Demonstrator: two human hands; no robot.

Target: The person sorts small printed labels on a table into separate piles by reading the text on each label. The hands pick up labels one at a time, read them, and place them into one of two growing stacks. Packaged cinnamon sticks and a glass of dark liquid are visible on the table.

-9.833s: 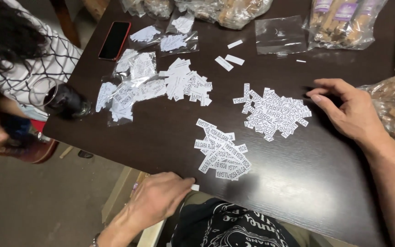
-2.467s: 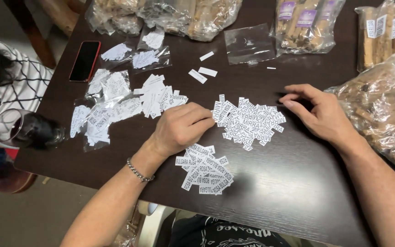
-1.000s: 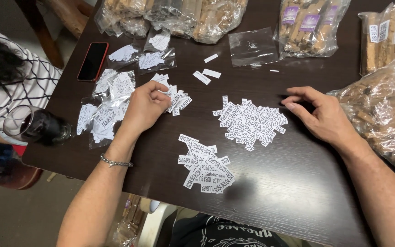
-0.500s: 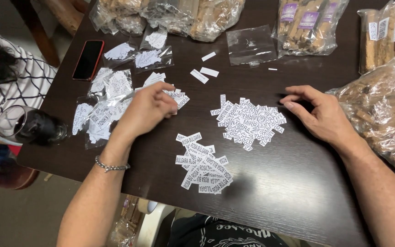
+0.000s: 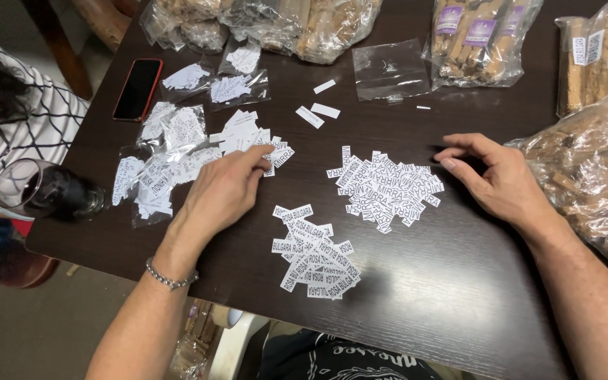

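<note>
Here, line by line, is what we see.

Left hand: our left hand [image 5: 223,193] rests palm down on the dark table [image 5: 459,281], fingers loosely curled, the fingertips [image 5: 265,151] touching the upper heap of white paper slips [image 5: 255,139]; whether a slip is pinched under them we cannot tell.

Right hand: our right hand [image 5: 497,179] lies flat on the table, fingers spread and relaxed, gripping nothing, its fingertips just beside the middle pile of slips [image 5: 385,186].

Near pile: a third pile of printed slips [image 5: 314,257] sits close to the table's near edge, between our two forearms, untouched.

Left side: clear bags holding slips [image 5: 167,158] lie just beside the left hand, a red-cased phone [image 5: 138,88] beyond them, a dark glass [image 5: 43,193] at the table's edge.

Far side: an empty clear bag [image 5: 390,69] and packets of sticks [image 5: 476,39].
</note>
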